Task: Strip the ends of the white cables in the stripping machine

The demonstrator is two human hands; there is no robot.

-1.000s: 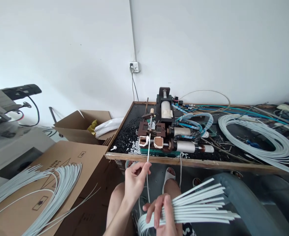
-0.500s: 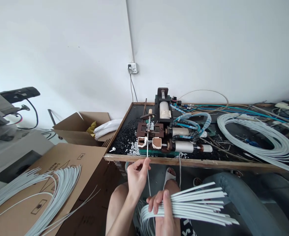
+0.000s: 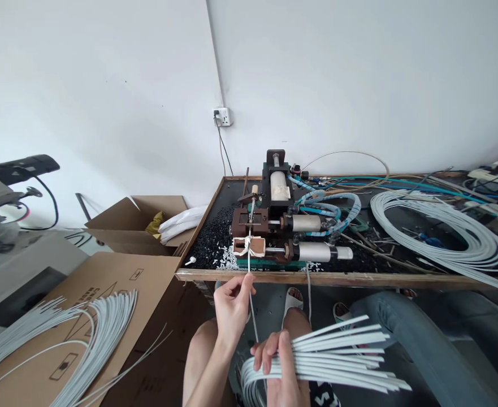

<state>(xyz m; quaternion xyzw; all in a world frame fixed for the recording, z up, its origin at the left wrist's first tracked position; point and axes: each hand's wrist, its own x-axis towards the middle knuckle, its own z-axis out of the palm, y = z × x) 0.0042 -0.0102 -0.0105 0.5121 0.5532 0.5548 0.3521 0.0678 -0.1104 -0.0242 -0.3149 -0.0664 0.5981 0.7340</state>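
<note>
My left hand [image 3: 232, 305] pinches a single white cable [image 3: 249, 268] just in front of the table edge. The cable's far end runs into a pneumatic wire-stripping machine [image 3: 251, 220], where two padded jaws [image 3: 257, 246] are pressed together around it. Its other end hangs down past the left hand toward my lap. Lower down, my right hand [image 3: 280, 362] is closed around a bundle of white cables [image 3: 337, 356]. Their cut ends fan out to the right, and the bundle bends down on the left side.
A coil of white cable [image 3: 444, 232] lies on the table at right, beside blue air hoses [image 3: 354, 209]. Black and white scraps [image 3: 227, 257] surround the machine. More cables [image 3: 104, 333] rest on cardboard [image 3: 147, 268] at left. Another person's leg [image 3: 418, 333] is at right.
The machine's padded jaws have closed together on the cable; they stood apart before. The view has shifted slightly. Both hands keep their hold.
</note>
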